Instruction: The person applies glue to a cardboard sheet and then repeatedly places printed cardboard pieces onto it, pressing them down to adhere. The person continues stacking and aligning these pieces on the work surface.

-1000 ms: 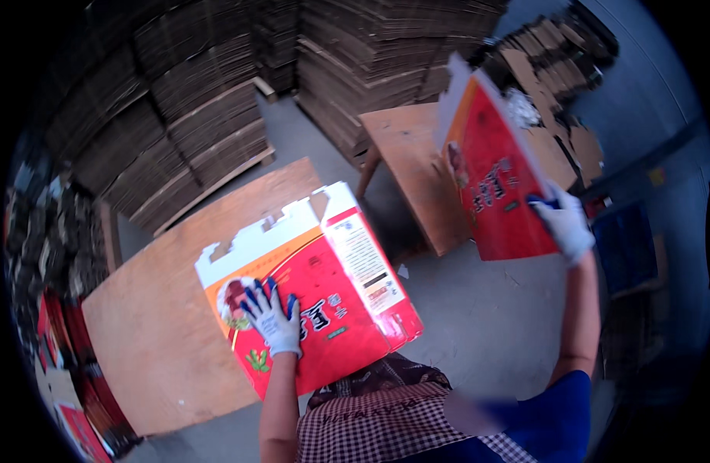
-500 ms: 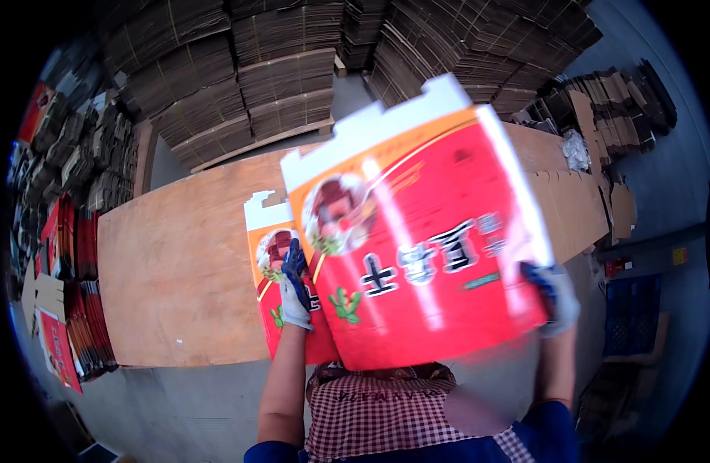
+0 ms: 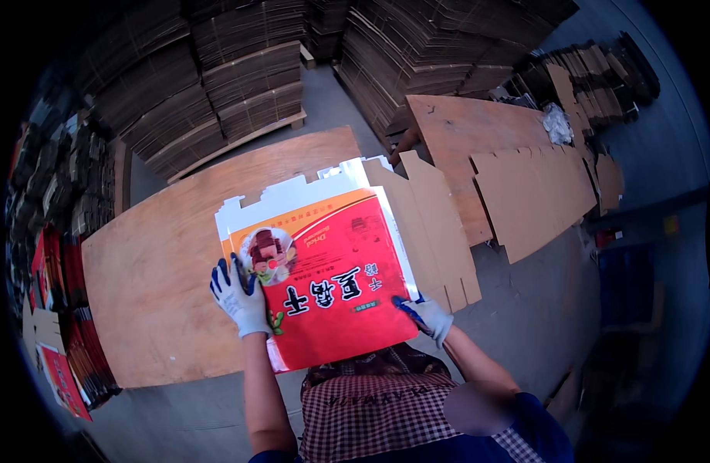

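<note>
A flat red-and-orange printed carton blank (image 3: 332, 262) with white notched flaps lies in front of me at the table's near edge. White edges of at least one more blank show beneath it at the top and left. My left hand (image 3: 241, 297), in a white glove with blue coating, is against its left edge, fingers up and apart. At the right edge my right hand (image 3: 426, 315), gloved alike, grips the blank near its lower corner, the thumb side on top and the other fingers mostly hidden.
The blank rests on a wooden table (image 3: 150, 309). Plain brown cardboard (image 3: 432, 224) sticks out to its right, and another brown sheet (image 3: 532, 193) lies on a second board (image 3: 471, 127). Tall cardboard stacks (image 3: 255, 108) stand behind; red folded cartons (image 3: 81, 339) stand at the left.
The raised carton blank has come down, flat over the other printed blank. My left hand has moved left to its edge; my right hand has moved left and down with it. The view has shifted.
</note>
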Action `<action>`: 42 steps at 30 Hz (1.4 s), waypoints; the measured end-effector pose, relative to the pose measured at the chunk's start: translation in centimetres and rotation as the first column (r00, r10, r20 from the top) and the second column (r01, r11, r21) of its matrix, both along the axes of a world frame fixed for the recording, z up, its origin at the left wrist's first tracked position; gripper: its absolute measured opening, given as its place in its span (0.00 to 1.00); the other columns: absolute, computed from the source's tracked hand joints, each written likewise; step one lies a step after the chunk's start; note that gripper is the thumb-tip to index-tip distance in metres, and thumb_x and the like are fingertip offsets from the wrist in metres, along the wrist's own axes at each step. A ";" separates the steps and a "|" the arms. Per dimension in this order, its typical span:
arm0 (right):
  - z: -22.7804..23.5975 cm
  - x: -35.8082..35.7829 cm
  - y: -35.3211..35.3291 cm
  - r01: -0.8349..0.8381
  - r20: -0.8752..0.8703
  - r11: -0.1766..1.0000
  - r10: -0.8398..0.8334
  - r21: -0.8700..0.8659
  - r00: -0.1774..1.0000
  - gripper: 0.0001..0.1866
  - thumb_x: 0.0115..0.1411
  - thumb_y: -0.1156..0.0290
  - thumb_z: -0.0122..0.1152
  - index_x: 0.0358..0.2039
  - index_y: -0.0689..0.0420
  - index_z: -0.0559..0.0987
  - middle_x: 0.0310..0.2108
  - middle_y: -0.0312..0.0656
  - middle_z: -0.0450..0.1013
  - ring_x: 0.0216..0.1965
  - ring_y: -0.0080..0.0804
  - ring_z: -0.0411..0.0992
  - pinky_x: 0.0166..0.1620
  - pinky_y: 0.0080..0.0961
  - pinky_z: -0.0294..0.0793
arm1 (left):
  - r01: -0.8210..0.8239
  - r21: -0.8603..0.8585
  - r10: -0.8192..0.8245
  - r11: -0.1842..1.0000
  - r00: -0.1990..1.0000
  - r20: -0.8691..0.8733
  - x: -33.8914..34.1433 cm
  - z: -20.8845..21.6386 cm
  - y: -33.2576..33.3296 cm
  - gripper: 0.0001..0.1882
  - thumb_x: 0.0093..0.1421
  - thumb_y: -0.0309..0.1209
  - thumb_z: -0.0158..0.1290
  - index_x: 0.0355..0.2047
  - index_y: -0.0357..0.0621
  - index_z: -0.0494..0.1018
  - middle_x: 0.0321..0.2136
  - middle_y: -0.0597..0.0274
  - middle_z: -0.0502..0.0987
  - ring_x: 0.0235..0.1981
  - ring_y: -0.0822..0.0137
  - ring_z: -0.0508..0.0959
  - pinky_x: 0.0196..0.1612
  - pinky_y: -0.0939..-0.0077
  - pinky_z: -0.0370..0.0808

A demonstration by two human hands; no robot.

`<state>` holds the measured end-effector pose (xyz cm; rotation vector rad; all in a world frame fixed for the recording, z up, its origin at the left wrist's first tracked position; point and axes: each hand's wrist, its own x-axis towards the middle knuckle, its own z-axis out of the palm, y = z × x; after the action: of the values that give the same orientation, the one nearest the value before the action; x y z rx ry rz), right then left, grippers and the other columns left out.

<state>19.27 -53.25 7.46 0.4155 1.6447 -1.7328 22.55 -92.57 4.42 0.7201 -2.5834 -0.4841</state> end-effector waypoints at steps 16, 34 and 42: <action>3.8 -4.7 4.3 0.267 -0.476 0.686 0.130 0.677 0.870 0.18 0.60 0.63 0.67 0.47 0.59 0.81 0.36 0.48 0.81 0.36 0.38 0.81 0.44 0.34 0.79 | 0.529 0.077 -0.530 0.845 0.811 0.249 -10.1 2.0 16.2 0.38 0.62 0.57 0.51 0.70 0.61 0.60 0.73 0.53 0.49 0.74 0.47 0.43 0.72 0.38 0.34; 4.4 -19.4 -4.7 0.082 -0.778 0.813 0.517 0.577 0.357 0.23 0.67 0.65 0.55 0.62 0.53 0.72 0.65 0.47 0.65 0.69 0.49 0.58 0.69 0.42 0.55 | 0.523 0.144 -0.541 0.840 0.791 0.286 -10.5 2.3 16.2 0.38 0.61 0.59 0.51 0.68 0.60 0.63 0.73 0.55 0.49 0.74 0.45 0.42 0.72 0.37 0.33; 0.3 -24.6 -7.0 0.143 -0.396 0.374 0.898 0.916 0.192 0.23 0.65 0.57 0.56 0.61 0.40 0.74 0.68 0.39 0.61 0.71 0.47 0.51 0.69 0.49 0.50 | 0.514 0.177 -0.543 0.839 0.791 0.282 -10.6 2.2 16.2 0.37 0.60 0.59 0.51 0.67 0.59 0.66 0.73 0.55 0.49 0.74 0.45 0.43 0.72 0.36 0.33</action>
<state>-5.36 -60.24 7.73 -0.9631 2.9914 -0.3012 11.99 -76.40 6.57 0.0717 -3.0933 -0.7048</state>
